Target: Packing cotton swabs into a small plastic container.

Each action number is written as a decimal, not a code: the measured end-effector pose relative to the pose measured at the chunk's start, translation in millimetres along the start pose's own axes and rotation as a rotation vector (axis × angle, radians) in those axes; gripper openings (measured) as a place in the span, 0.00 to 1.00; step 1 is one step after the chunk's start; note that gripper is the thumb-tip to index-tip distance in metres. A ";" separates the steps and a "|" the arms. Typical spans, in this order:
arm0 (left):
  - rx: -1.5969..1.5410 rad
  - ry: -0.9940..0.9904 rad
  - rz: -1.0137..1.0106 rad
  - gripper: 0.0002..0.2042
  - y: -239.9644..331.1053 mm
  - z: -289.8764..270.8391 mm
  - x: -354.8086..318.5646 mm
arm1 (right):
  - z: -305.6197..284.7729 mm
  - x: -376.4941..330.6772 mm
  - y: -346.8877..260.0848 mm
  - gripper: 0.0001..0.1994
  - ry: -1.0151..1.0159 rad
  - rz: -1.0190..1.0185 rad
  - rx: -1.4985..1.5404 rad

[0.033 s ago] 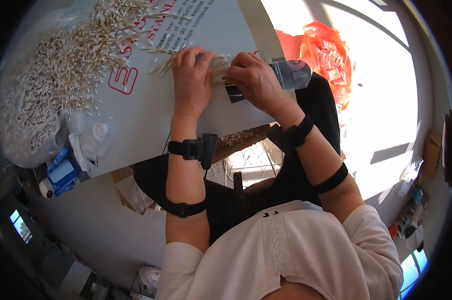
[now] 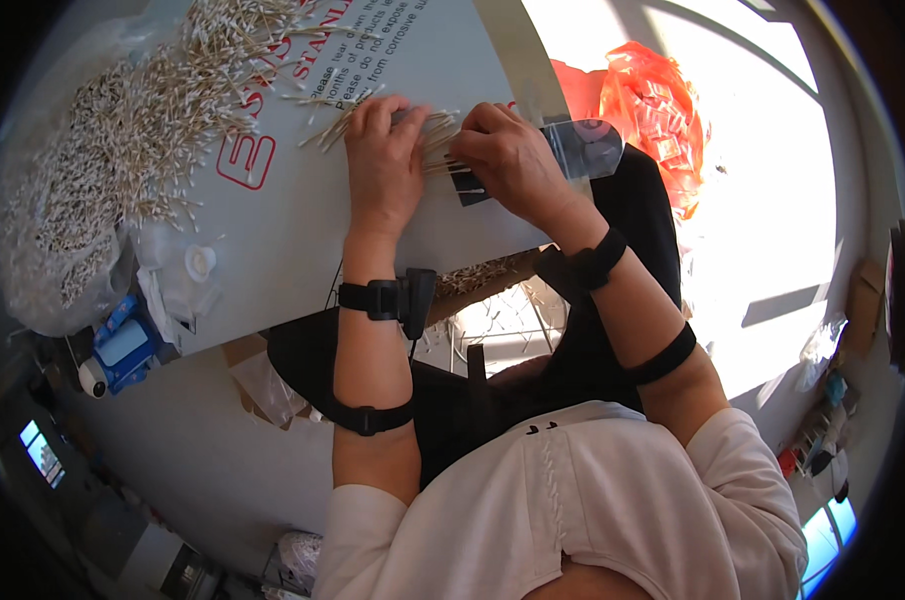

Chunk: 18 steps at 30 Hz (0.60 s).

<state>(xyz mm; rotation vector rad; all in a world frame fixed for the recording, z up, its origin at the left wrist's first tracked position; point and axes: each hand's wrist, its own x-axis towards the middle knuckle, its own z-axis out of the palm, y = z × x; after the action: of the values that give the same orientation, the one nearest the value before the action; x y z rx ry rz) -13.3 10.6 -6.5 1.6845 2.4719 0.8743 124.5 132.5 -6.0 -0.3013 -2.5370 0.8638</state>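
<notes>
My left hand (image 2: 385, 165) rests over the table with its fingers curled down on thin cotton swabs (image 2: 439, 128). Some of these swabs stick out past its fingers on both sides. Close to its right, my right hand (image 2: 513, 165) is closed, thumb and fingers pinched on the ends of several swabs. Beneath the right hand lies a flat clear plastic bag (image 2: 583, 148) with a dark panel (image 2: 468, 190). The bag's clear end reaches past the table edge. My own fingers hide exactly how many swabs each hand holds.
A large heap of loose cotton swabs (image 2: 143, 130) spills from a clear plastic bag at the left of the printed tabletop (image 2: 283, 240). A blue and white pack (image 2: 125, 345) is by the left edge. Right of the table sits an orange-red plastic bag (image 2: 658, 120) holding small packs.
</notes>
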 end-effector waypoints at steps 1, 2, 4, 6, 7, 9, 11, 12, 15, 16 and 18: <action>0.005 0.026 -0.008 0.16 1.1 1.6 -1.9 | 1.5 1.0 1.1 0.04 0.011 0.003 -0.009; 0.012 0.052 -0.018 0.15 1.0 3.2 -4.6 | 2.5 2.5 1.4 0.02 0.023 0.003 -0.016; 0.015 0.081 -0.019 0.15 2.2 7.5 -11.0 | 3.6 4.3 2.1 0.02 0.021 0.000 -0.002; 0.012 0.108 -0.019 0.15 6.7 9.5 -14.9 | 3.1 3.6 2.4 0.02 0.018 0.001 0.008; 0.046 0.104 0.015 0.16 8.8 10.1 -17.3 | 2.3 2.4 2.4 0.02 0.033 0.007 0.030; 0.084 0.103 0.050 0.17 10.4 9.7 -21.3 | 0.9 0.5 0.0 0.02 0.049 0.009 0.055; -0.002 0.147 -0.031 0.18 11.2 11.0 -24.9 | -0.7 -3.4 -2.1 0.03 0.065 0.072 0.077; -0.002 0.148 -0.030 0.18 10.5 11.2 -26.6 | -0.8 -4.9 -3.1 0.03 0.066 0.072 0.076; 0.005 0.158 0.004 0.24 16.5 8.6 -25.5 | -1.3 -10.0 -2.0 0.03 0.089 0.110 0.030; 0.080 0.072 -0.005 0.28 22.1 7.2 -26.5 | -0.4 -10.8 -1.6 0.03 0.077 0.095 0.016; 0.152 -0.012 -0.011 0.31 28.6 5.6 -27.8 | -0.3 -9.9 -2.3 0.03 0.066 0.083 -0.003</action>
<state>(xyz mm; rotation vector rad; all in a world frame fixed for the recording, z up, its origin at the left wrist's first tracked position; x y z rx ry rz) 24.4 -3.6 -6.0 1.7115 2.5975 0.6887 133.2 127.6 -7.7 -0.4315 -2.4803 0.8658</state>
